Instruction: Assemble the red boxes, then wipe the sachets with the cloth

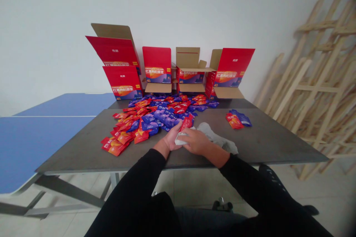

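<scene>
Near the front of the dark table, my left hand (171, 139) is closed around a red sachet (187, 121), whose upper part sticks out above the fingers. My right hand (198, 142) presses a folded whitish cloth (180, 140) against the sachet's lower part. Both hands touch each other there. Beside my right wrist lies a crumpled light grey cloth (218, 139). Just beyond my hands spreads a heap of purple sachets (167, 116) and red sachets (122, 133). To the right, a small group holds a red sachet (234, 121) and purple sachets (242, 117).
Several open red cartons stand along the back wall, including a left carton (124, 81) and a right carton (232, 70), flaps spread. A blue table-tennis table (55, 133) adjoins on the left. Wooden easels (317, 89) lean at the right. The table (91, 159) has its front edge near me.
</scene>
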### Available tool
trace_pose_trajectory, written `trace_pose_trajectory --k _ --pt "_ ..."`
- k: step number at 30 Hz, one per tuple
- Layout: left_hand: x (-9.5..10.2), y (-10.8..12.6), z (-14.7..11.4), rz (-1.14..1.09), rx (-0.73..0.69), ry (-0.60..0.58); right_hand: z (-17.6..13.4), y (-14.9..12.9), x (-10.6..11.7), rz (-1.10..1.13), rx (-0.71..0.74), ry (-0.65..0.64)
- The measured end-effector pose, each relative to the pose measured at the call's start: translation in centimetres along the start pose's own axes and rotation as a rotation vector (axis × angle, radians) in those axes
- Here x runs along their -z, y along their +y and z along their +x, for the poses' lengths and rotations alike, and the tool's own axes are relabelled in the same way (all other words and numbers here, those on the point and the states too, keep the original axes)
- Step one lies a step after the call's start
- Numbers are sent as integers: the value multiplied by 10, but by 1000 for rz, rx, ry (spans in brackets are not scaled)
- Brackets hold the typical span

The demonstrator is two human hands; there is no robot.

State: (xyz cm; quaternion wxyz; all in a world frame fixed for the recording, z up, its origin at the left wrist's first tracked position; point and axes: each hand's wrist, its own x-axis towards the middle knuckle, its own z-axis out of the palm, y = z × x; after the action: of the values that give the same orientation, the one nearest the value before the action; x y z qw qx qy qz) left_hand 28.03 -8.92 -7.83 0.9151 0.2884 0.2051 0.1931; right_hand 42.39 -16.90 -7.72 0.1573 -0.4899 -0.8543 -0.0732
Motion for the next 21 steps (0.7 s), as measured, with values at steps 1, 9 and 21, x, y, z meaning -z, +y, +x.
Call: trace_pose_trajectory --k 1,9,21 --pt "0 -1 0 0 1 0 1 0 0 4 -23 -1" --pt "7 -7 4 4 -19 22 0 11 11 9 -258 111" --pt "11 -5 -1 67 73 -115 1 37 7 99 -589 378"
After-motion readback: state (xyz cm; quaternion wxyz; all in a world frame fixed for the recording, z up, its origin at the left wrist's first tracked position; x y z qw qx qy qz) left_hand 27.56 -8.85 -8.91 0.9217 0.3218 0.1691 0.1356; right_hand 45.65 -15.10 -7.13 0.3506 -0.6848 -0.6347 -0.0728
